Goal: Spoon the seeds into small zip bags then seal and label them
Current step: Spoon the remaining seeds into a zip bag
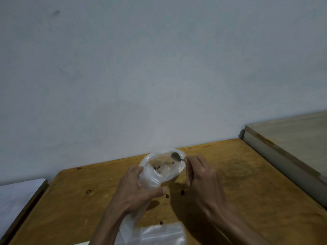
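My left hand [136,188] grips a clear plastic bag [159,172] by its side and holds its mouth open above the wooden table [247,183]. A few dark seeds [157,167] lie inside the bag. My right hand [198,172] pinches a small metal spoon [176,156], its bowl at the bag's far rim. Loose dark seeds [182,192] lie on the table just below the hands.
More clear zip bags [159,234] lie at the table's near edge under my forearms. A white sheet [16,197] sits on a surface at the left. A pale wooden board [292,138] adjoins the table at the right. A plain wall rises behind.
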A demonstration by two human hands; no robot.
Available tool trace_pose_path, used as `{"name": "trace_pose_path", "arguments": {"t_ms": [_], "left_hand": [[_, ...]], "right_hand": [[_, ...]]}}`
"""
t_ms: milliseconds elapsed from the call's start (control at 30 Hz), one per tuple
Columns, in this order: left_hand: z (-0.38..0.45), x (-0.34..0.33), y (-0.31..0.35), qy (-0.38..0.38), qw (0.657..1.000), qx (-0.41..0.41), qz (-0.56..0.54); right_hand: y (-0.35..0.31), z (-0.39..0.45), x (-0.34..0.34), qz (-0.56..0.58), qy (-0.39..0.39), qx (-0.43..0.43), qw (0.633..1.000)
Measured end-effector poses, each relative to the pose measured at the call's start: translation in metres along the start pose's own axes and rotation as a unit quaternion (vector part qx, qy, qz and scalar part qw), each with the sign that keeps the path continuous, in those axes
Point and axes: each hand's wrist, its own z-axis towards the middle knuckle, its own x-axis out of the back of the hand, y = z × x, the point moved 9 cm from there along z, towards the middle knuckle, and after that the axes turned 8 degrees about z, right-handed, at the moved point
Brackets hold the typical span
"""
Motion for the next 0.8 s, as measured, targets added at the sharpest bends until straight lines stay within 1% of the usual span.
{"name": "trace_pose_path", "arguments": {"t_ms": [100, 167, 267, 433, 533, 600, 733, 800], "left_hand": [[-0.002, -0.001, -0.005, -0.035, 0.999, 0.021, 0.014], [-0.004, -0.003, -0.004, -0.054, 0.998, 0.025, 0.031], [-0.007, -0.004, -0.002, -0.072, 0.995, 0.025, 0.06], [-0.009, -0.004, 0.004, -0.095, 0.99, 0.001, 0.102], [-0.012, -0.006, 0.01, -0.106, 0.988, -0.012, 0.11], [-0.013, -0.009, 0.014, -0.108, 0.988, -0.018, 0.109], [-0.013, -0.009, 0.016, -0.103, 0.989, -0.024, 0.107], [-0.013, -0.009, 0.015, -0.102, 0.989, -0.025, 0.099]], "right_hand": [[-0.017, -0.001, 0.002, -0.007, 0.02, 0.058, 0.998], [-0.02, -0.006, -0.005, -0.02, -0.005, 0.082, 0.996], [-0.013, -0.012, -0.017, -0.026, -0.046, 0.071, 0.996], [0.0, -0.013, -0.023, -0.041, -0.04, 0.04, 0.998], [0.003, -0.024, -0.039, -0.066, -0.099, 0.057, 0.991], [-0.001, -0.033, -0.048, -0.072, -0.118, 0.067, 0.988], [-0.004, -0.036, -0.049, 0.002, -0.1, 0.067, 0.993], [-0.001, -0.033, -0.044, 0.01, -0.089, 0.054, 0.995]]}}
